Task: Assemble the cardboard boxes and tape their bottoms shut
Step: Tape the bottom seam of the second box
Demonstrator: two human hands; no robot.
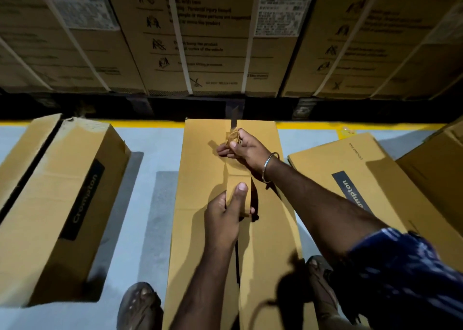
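Observation:
A long cardboard box point(203, 179) stands on the floor between my feet, its two flaps meeting along a dark centre seam. My left hand point(225, 216) grips a roll of brown tape point(239, 191) over that seam, thumb laid on the tape's outer face. A strip of brown tape runs from the roll up the box to my right hand point(244, 151). That hand pinches the strip's crumpled end point(233, 137) near the box's far edge. A metal bangle sits on my right wrist.
A closed Crompton box point(62, 204) lies to the left and another point(350, 186) to the right, with a third carton at the far right edge. Strapped cartons point(213, 41) are stacked ahead behind a yellow floor line. My sandalled feet flank the middle box.

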